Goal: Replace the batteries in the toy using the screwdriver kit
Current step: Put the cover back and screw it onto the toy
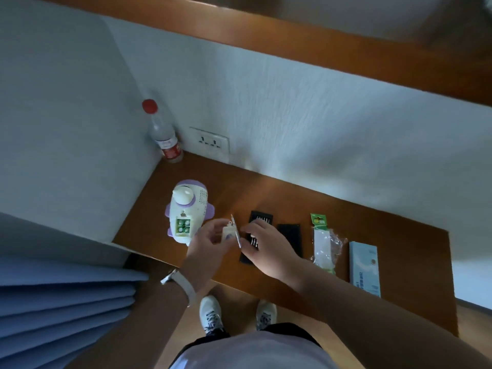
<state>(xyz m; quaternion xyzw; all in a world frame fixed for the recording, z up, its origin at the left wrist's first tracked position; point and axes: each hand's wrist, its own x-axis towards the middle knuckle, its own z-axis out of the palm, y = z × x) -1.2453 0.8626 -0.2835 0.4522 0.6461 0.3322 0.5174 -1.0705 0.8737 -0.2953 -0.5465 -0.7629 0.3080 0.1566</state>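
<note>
A white and purple toy (186,209) lies on the wooden desk (386,235) with its battery compartment (183,226) open and several batteries showing inside. My left hand (210,245) holds the small white battery cover (229,233) just right of the toy. My right hand (266,246) pinches a thin silver screwdriver (236,231) against that cover. Under my right hand lies the black screwdriver kit tray (259,218) with bits in it, and its black lid (290,238) is beside it.
A torn green battery pack (323,243) and a pale blue box (364,267) lie on the desk's right part. A red-capped bottle (162,134) stands in the back corner by a wall socket (210,142). A blue curtain (66,302) hangs at the left.
</note>
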